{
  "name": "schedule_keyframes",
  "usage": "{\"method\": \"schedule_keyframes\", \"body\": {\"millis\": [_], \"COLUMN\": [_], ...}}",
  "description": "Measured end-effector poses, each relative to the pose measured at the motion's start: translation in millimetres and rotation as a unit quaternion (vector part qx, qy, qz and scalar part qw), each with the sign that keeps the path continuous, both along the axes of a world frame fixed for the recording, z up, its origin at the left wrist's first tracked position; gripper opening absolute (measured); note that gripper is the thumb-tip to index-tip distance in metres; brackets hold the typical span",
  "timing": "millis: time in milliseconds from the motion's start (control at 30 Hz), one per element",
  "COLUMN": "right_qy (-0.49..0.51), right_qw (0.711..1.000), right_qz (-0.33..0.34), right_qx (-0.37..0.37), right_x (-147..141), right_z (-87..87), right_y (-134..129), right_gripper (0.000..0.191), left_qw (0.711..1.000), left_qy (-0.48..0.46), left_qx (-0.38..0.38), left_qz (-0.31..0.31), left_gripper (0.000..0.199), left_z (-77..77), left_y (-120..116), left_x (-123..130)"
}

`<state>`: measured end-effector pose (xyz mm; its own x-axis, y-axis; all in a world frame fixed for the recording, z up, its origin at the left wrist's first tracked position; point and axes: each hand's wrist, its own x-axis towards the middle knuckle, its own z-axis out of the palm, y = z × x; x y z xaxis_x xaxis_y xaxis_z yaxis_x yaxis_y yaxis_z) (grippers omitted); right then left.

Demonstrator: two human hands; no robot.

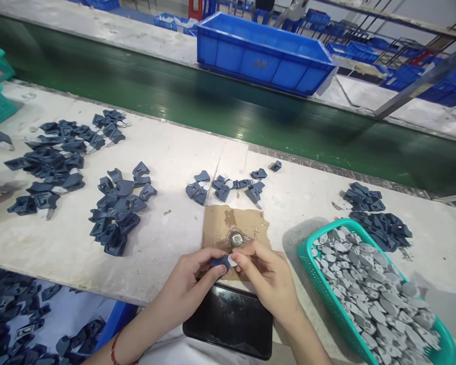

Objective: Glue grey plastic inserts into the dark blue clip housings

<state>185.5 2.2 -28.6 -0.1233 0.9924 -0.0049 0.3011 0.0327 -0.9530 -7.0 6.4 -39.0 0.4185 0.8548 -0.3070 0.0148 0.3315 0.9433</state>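
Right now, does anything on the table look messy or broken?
Yes, the brown cardboard near the picture's middle. Its right edge is ragged, a darker stain marks its far side, and shiny smears surround the little round metal thing on it. I can't tell what the smears are.

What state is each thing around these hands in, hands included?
Left hand: gripping a dark blue piece
Right hand: pinching a light grey piece
Green basket: open-topped, full of grey pieces
Large blue crate: upright, open-topped, floor hidden
Cardboard: torn-edged, stained
Round metal object: on the cardboard; open or closed, unclear
Black glossy slab: dark surface
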Motion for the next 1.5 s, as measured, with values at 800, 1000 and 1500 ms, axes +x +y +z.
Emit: {"method": "schedule_keyframes", "body": {"millis": [800,1000,1500], "right_qy": [-0.26,-0.286,-0.34], "right_qw": [0.952,0.932,0.883], "right_qz": [0.096,0.107,0.115], "right_qx": [0.128,0.195,0.304], "right_x": [-1.0,-8.3,-14.8], "right_z": [24.5,24.6,11.3], "right_y": [17.3,27.4,29.2], "right_gripper": [0.039,0.049,0.06], "left_qw": [0.978,0.97,0.976], "left_qy": [0.092,0.129,0.132], "left_qx": [0.186,0.206,0.174], "left_qz": [-0.027,-0.008,-0.024], "left_gripper": [0.026,0.028,0.033], "left_z": [0.4,-3.5,-0.6], "left_y": [-5.3,-8.2,-6.2], "left_x": [1.7,1.8,-0.4]}}
